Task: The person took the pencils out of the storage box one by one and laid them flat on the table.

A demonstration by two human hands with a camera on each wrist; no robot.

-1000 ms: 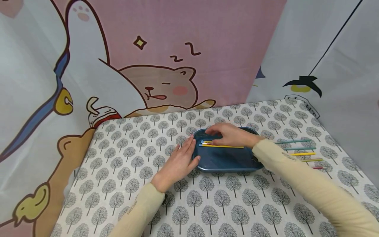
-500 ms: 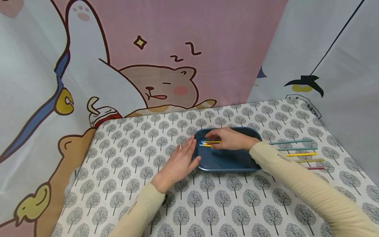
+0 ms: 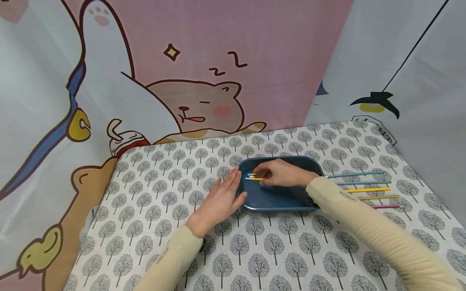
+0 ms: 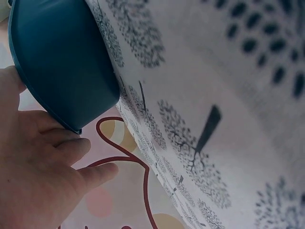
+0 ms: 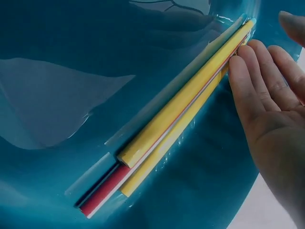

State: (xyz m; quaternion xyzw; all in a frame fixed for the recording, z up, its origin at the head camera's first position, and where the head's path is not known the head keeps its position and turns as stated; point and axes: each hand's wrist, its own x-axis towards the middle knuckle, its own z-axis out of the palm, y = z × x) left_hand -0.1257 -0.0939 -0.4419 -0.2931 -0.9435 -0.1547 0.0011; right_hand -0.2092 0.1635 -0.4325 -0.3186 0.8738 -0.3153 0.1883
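Observation:
A dark blue tray [image 3: 280, 198] lies on the table before me, holding yellow pencils [image 5: 186, 95] and a red pencil with a white stripe [image 5: 102, 193] close together. My left hand [image 3: 222, 194] rests against the tray's left end, fingers extended; in the left wrist view its fingertips touch the tray's rim. Over the pencils inside the tray is my right hand [image 3: 282, 173], partly covering them in the head view. From the right wrist, its fingers look loosely bent, with fingertips at the pencils' side and the thumb held apart.
To the right of the tray, several pencils lie side by side on the tree-patterned tablecloth [image 3: 240, 246], among them a yellow pencil [image 3: 367, 189] and a red pencil [image 3: 386, 207]. A cartoon curtain [image 3: 284, 60] hangs behind the table.
Inside the tray, my right hand has shifted slightly and its fingers have drawn closer together over the pencils, covering more of them. The left hand stays in place.

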